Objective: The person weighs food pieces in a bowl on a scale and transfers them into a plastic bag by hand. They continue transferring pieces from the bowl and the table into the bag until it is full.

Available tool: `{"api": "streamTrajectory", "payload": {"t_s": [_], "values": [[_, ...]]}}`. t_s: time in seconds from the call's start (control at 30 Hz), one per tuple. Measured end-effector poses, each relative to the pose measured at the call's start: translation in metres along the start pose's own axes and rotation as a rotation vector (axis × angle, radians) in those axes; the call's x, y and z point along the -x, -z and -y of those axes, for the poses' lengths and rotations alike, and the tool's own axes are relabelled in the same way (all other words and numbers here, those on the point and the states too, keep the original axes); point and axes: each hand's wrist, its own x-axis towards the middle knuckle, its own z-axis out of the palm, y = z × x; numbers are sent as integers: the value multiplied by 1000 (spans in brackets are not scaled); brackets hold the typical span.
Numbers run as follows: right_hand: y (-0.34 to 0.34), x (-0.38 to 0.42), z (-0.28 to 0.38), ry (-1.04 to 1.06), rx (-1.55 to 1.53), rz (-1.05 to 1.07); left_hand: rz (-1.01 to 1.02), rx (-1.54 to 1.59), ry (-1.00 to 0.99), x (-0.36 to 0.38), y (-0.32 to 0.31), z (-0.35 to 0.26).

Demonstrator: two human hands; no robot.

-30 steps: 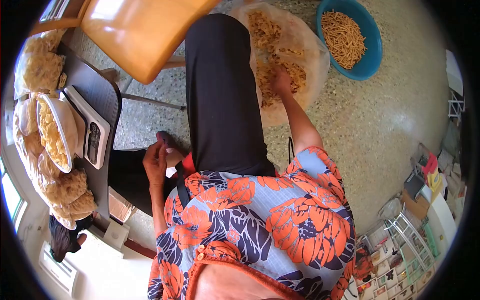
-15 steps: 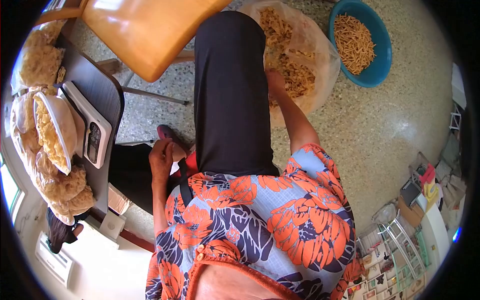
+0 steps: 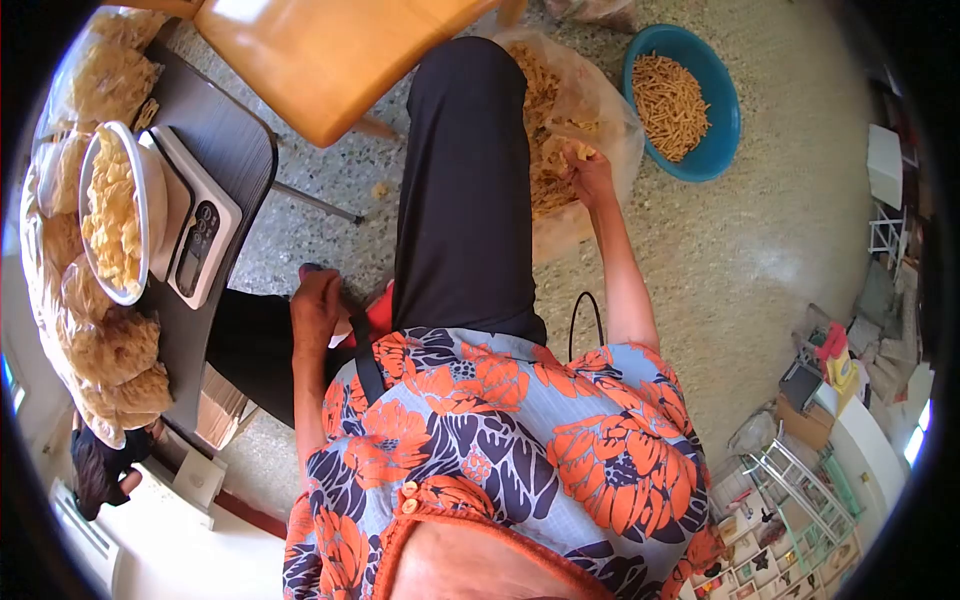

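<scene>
My right hand [image 3: 590, 180] is above a clear plastic bag [image 3: 615, 115] of brownish-yellow crisp pieces [image 3: 545, 185], which stands beside my knee. Its fingers are pinched around pale yellow crisp pieces [image 3: 574, 153]. Near my lap on the other side, my left hand [image 3: 317, 305] is closed, its fingers curled downward. Whatever it may hold is hidden.
A blue basin [image 3: 731, 110] of stick-shaped snacks stands beyond the bag. On the dark table [image 3: 225, 115] at left are a scale [image 3: 200, 235], a white bowl [image 3: 152, 210] of yellow pieces and filled plastic bags [image 3: 120, 345]. An orange chair [image 3: 320, 60] is ahead.
My right hand has come up from inside the bag with crisp pieces in its fingers. My left hand stays by my lap. The view has shifted slightly.
</scene>
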Motion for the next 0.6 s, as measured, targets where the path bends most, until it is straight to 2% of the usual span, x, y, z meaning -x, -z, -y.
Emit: {"api": "streamTrajectory", "payload": {"t_s": [0.13,0.2,0.27,0.37,0.4,0.5,0.6], "values": [[1,35,38,90,3,136,11,8,27,1,4,1],[-5,44,43,272,-165,248,-43,-2,33,9,9,15],[-20,60,73,312,-125,339,-40,-15,-65,10,-1,31],[-41,65,97,414,-99,405,-83,-37,-46,14,-3,39],[-55,72,92,425,-124,457,-82,-20,-57,21,-11,51],[-89,81,130,433,-110,568,-125,22,-78,17,-30,54],[-165,125,170,415,-86,710,-152,17,-87,8,-34,50]]}}
